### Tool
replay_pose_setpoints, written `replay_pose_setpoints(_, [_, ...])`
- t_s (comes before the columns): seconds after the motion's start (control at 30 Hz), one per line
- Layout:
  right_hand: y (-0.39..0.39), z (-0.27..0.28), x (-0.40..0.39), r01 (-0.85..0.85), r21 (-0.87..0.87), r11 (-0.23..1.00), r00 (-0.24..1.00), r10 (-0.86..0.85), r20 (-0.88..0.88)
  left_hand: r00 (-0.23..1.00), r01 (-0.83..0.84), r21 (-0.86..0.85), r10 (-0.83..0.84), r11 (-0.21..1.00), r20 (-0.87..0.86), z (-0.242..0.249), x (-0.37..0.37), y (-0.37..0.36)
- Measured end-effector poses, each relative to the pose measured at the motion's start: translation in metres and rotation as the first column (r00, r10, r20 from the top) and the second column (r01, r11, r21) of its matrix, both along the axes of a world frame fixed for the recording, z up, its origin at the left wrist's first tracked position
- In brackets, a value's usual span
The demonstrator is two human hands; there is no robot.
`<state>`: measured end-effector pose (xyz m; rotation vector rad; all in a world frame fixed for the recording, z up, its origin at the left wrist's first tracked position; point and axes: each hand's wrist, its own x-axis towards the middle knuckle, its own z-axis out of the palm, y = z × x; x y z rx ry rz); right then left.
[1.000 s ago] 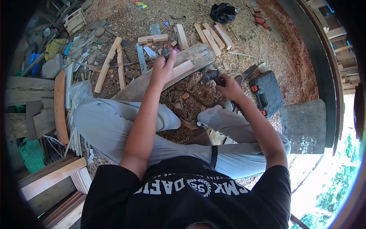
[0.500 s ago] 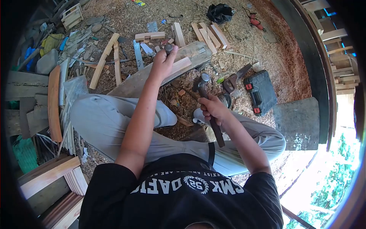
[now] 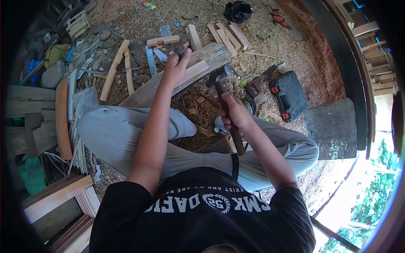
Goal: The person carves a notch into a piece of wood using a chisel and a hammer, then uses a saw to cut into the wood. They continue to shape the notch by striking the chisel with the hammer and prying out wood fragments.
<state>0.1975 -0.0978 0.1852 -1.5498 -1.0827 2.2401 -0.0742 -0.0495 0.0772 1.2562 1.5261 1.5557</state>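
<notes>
My left hand (image 3: 176, 67) is closed around an upright chisel-like tool (image 3: 180, 51), whose round top shows above the fist. Its lower end is hidden. Under that hand a pale wood strip (image 3: 196, 70) lies on a thick, weathered plank (image 3: 145, 93). In my right hand (image 3: 236, 113) is a hammer (image 3: 222, 90), gripped by its dark handle. The metal hammer head is to the right of the plank, apart from the tool in my left hand.
Cut wood pieces (image 3: 243, 37) lie beyond the plank. To the right are a handsaw (image 3: 255, 87), a black case (image 3: 289, 96) and a flat board (image 3: 331, 128). More timber (image 3: 63, 196) is stacked at lower left. Wood shavings cover the ground.
The hammer has tilted, its head moving up and slightly left, with my right hand turning along with it. My left hand keeps its hold on the tool. The whole view has shifted slightly.
</notes>
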Motion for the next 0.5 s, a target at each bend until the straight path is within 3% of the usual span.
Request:
replay_pose_setpoints(0.07, [-0.004,0.008,0.002,0.02,0.065,0.998,0.998,-0.017,-0.054,1.0,-0.024,-0.003,0.024,1.0,0.007,0.005,0.004,-0.002])
replay_pose_setpoints(0.13, [-0.008,0.012,0.001,0.081,0.548,0.833,0.981,0.032,-0.194,0.999,0.034,-0.09,-0.035,0.995,-0.012,0.012,0.005,-0.003])
replay_pose_setpoints(0.17, [-0.01,0.018,0.0,0.08,0.548,0.833,0.98,0.036,-0.196,0.999,0.03,-0.089,-0.032,0.996,-0.015,0.016,0.005,-0.003])
replay_pose_setpoints(0.23, [-0.017,0.033,-0.006,0.192,0.514,0.836,0.915,0.037,-0.402,0.996,0.093,-0.232,-0.089,0.968,0.029,0.023,0.005,-0.004])
replay_pose_setpoints(0.3, [-0.021,0.02,0.001,0.167,0.467,0.869,0.897,0.062,-0.437,0.99,0.129,-0.156,-0.118,0.979,0.074,0.02,0.004,0.002])
replay_pose_setpoints(0.37, [-0.027,0.013,0.007,-0.048,0.491,0.87,0.99,0.108,-0.095,0.981,0.159,-0.081,-0.148,0.984,0.121,0.014,0.0,0.007])
replay_pose_setpoints(0.43, [-0.028,0.002,0.002,-0.041,0.496,0.867,0.993,0.092,-0.079,0.958,0.2,-0.113,-0.17,0.973,0.232,0.024,0.0,0.006])
replay_pose_setpoints(0.5, [-0.029,-0.007,-0.002,-0.123,0.629,0.768,0.992,0.118,0.05,0.97,0.157,-0.167,-0.12,0.973,0.21,0.033,0.008,0.007])
